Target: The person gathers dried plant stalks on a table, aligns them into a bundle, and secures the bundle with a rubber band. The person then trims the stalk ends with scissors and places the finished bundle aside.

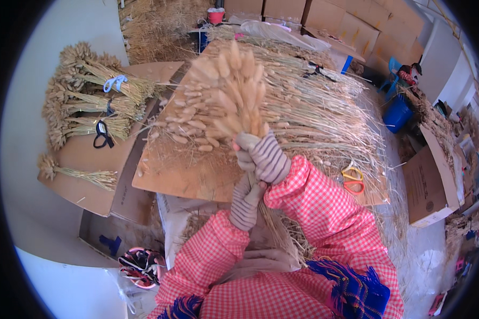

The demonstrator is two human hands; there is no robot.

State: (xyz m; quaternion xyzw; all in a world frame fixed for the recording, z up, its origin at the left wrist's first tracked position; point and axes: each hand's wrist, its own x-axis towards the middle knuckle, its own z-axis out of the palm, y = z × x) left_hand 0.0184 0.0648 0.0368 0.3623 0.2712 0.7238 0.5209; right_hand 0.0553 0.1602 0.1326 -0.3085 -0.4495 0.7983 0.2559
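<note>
Gloved in striped knit, my right hand (261,155) grips a bunch of dried bunny-tail grass (239,91) just under its fluffy heads. Directly below, my left hand (246,199) is closed around the stems, which hang down towards my lap. The heads point up and away from me, above a wooden board (183,179). Across that board lie many loose dried grass stems (319,115), most with their heads to the left. Scissors with yellow and orange handles (353,180) rest at the board's right front.
Tied grass bundles (99,95) and a smaller bunch (84,175) lie on cardboard at the left. A pink basket of dark ties (141,267) stands below. At the right are an open cardboard box (431,183), a blue bucket (398,113) and another person (410,75).
</note>
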